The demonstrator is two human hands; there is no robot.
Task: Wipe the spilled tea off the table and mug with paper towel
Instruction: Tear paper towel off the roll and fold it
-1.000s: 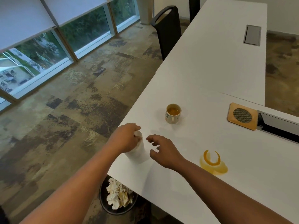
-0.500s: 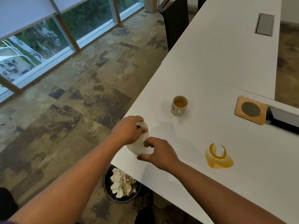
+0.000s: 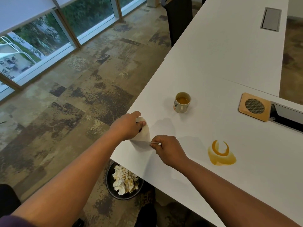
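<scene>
A white paper towel roll stands near the left edge of the white table. My left hand grips the top of the roll. My right hand pinches the loose end of the sheet at the roll's right side. A ring-shaped puddle of amber tea lies on the table to the right of my right hand. A cream mug with an orange print, holding tea, stands farther back, apart from both hands.
A wooden square coaster with a mesh disc sits at the right, beside an open cable hatch. A black bin full of crumpled towels stands on the floor under the table edge. A dark chair stands at the far side.
My right hand has closed in on the roll and now pinches the sheet's end, drawing it rightward. My left hand keeps hold of the roll's top.
</scene>
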